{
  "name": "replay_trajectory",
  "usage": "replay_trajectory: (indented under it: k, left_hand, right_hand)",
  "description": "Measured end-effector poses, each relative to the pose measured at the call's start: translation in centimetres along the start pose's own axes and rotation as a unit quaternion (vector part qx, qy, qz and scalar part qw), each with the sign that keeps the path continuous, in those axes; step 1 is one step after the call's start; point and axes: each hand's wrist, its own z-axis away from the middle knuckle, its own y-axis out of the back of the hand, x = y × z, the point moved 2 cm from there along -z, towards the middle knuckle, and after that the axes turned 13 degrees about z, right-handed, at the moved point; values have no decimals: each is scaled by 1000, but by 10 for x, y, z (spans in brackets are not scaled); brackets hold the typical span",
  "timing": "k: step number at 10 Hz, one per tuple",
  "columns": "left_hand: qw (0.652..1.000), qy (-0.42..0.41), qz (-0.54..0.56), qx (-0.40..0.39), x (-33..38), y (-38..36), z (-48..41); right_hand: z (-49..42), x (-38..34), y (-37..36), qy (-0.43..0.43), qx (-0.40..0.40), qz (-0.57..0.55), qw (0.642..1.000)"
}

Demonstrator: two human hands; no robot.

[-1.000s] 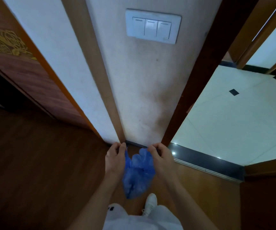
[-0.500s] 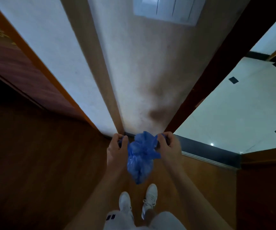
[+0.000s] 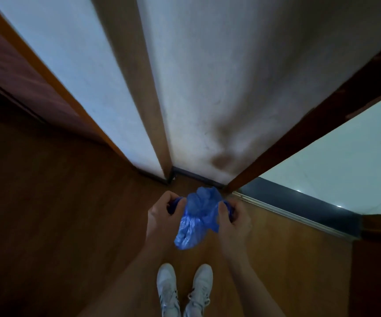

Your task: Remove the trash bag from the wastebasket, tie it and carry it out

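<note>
Your left hand point(image 3: 165, 213) is closed around a dark blue twist of the bag's mouth, with the fingers curled over it. The bag point(image 3: 194, 221) hangs between your two hands, above the wooden floor point(image 3: 70, 225) and in front of your shoes point(image 3: 185, 291), just before the wall point(image 3: 230, 88) and the door frame point(image 3: 310, 124). No wastebasket is in view. The bag looks very light and nearly empty: the thin film crumples, puffs up at the top and droops below without stretching. It is soft and a little slippery, so I think it can slide through loose fingers, and a sharp pull may tear it. Take it by the two twisted ends near the neck, not by the thin body. Your right hand point(image 3: 231, 217) grips the other twisted end in the same way, closed tight.

Compared with half a second ago, your hands remain on the two ends, pulled slightly apart, and the knot seems to draw tighter. The view has tilted further down: both shoes show fully now, and the light switch seen on the wall before has left the frame.
</note>
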Motion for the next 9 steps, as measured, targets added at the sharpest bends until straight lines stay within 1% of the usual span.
replay_trajectory:
  k: [2, 3, 4, 5, 6, 7, 8, 9]
  left_hand:
    - [1000, -7, -8, -21, -96, -37, -45]
    - [1000, -16, -8, -15, -120, -50, -69]
    - [1000, -19, -14, -11, -129, -60, -83]
    - [1000, -19, -12, 0, -131, -68, -91]
    - [1000, -19, -17, -7, -129, -76, -98]
    - [999, -14, -41, -7, -132, -80, -105]
    - [984, -20, -170, -45, -146, -79, -115]
    - [933, -123, -331, -73, -150, -68, -109]
  right_hand:
    - [-62, 82, -51, -25, 31, 21, 999]
    - [-90, 101, -63, -23, 31, 44, 998]
    - [-108, 114, -70, -31, 1, 67, 997]
    - [-121, 116, -71, -11, -6, 105, 994]
    - [-131, 116, -70, 0, -11, 125, 992]
    - [-140, 120, -72, 2, -42, 148, 988]
    - [-145, 123, -69, 66, -83, 278, 955]
    - [-138, 122, -59, 206, -59, 416, 884]
